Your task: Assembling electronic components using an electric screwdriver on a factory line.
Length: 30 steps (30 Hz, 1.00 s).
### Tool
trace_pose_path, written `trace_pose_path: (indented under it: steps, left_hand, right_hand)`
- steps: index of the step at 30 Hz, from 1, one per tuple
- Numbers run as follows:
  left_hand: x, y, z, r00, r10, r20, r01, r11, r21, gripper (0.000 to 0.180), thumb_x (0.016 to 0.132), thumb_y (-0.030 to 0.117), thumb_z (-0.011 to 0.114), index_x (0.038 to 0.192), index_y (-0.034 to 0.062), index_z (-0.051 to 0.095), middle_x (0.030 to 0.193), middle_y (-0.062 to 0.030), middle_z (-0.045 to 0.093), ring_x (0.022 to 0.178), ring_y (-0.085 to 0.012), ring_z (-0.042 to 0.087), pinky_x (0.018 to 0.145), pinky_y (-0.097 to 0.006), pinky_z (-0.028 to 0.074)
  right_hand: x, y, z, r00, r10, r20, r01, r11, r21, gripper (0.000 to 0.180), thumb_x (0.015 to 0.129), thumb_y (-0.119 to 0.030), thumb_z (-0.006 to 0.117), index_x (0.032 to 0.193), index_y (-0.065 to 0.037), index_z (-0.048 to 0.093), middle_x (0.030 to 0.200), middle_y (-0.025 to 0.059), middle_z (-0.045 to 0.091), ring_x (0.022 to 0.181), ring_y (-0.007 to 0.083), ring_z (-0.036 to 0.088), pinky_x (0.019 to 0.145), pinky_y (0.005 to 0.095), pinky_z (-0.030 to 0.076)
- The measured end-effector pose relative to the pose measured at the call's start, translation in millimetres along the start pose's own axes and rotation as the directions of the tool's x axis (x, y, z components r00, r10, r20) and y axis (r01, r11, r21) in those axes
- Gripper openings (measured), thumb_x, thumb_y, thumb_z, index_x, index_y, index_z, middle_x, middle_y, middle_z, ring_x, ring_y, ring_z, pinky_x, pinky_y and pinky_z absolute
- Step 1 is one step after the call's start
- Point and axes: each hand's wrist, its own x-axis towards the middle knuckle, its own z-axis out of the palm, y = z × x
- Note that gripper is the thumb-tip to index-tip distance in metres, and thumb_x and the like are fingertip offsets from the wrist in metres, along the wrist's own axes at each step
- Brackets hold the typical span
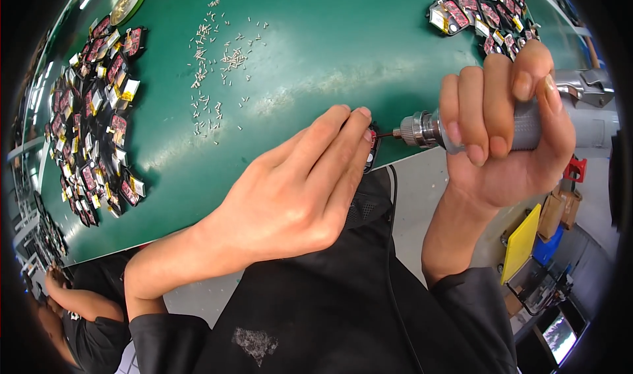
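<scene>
At the near edge of the flat green desk (pixel 165 77), we have a small black casing with a red part (pixel 373 143), mostly covered by our left hand (pixel 303 176). Its fingers lie straight there; we cannot tell whether the hidden thumb grips. Our right hand (pixel 504 117) closes around a grey and silver cylindrical power screwdriver (pixel 525 129), its thin bit at the casing. We judge the casing light, stiff and perhaps fragile inside, so the outer rim seems the better hold. The screwdriver looks heavier; its thick barrel suits a full grasp.

Silver screwdriver (pixel 527 127), sideways; black-red device (pixel 372 148)
</scene>
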Motion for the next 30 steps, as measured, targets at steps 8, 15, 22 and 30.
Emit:
trace_pose_path:
  steps: [8, 15, 22, 30]
  left_hand:
    - [2, -6, -3, 0.998, 0.045, -0.032, -0.044, 0.998, 0.052, 0.041, 0.057, -0.004, 0.065, 0.096, -0.0158, 0.061, 0.106, -0.0247, 0.061, 0.095, -0.0343, 0.061, 0.075, -0.038, 0.056]
    - [-1, 6, -8, 0.999, -0.036, -0.009, 0.036, 0.999, 0.006, 0.04, 0.062, 0.005, 0.061, 0.097, -0.0156, 0.061, 0.105, -0.0266, 0.061, 0.101, -0.0361, 0.06, 0.087, -0.038, 0.052]
    - [-41, -18, -74, 0.967, -0.226, -0.116, 0.222, 0.974, -0.05, 0.042, 0.071, 0.001, 0.064, 0.111, -0.0101, 0.055, 0.107, -0.0215, 0.061, 0.101, -0.0355, 0.059, 0.081, -0.041, 0.052]
    - [-70, -75, -126, 0.814, -0.511, -0.277, 0.578, 0.665, 0.473, 0.031, 0.081, -0.001, 0.062, 0.112, -0.0006, 0.062, 0.119, -0.0131, 0.061, 0.111, -0.035, 0.055, 0.095, -0.041, 0.044]
  right_hand:
    - [17, -4, 16, 0.965, 0.142, 0.22, -0.068, 0.947, -0.315, 0.015, 0.093, -0.019, 0.037, 0.082, -0.009, 0.039, 0.05, -0.003, 0.035, 0.038, 0.0077, 0.032, 0.047, 0.0255, 0.034]
    - [12, 6, 16, 0.976, 0.154, 0.152, -0.129, 0.978, -0.165, 0.015, 0.091, -0.019, 0.045, 0.086, -0.007, 0.038, 0.048, -0.0027, 0.034, 0.037, 0.0079, 0.03, 0.041, 0.0243, 0.031]
    - [12, -11, 10, 0.968, -0.076, 0.239, 0.044, 0.99, 0.137, 0.015, 0.089, -0.016, 0.052, 0.096, -0.007, 0.042, 0.045, -0.0033, 0.036, 0.034, 0.0075, 0.034, 0.039, 0.0228, 0.036]
    - [-15, 22, 5, 0.99, 0.109, -0.086, -0.089, 0.975, 0.205, 0.014, 0.089, -0.018, 0.048, 0.095, -0.006, 0.046, 0.048, -0.002, 0.033, 0.038, 0.0097, 0.03, 0.043, 0.0263, 0.034]
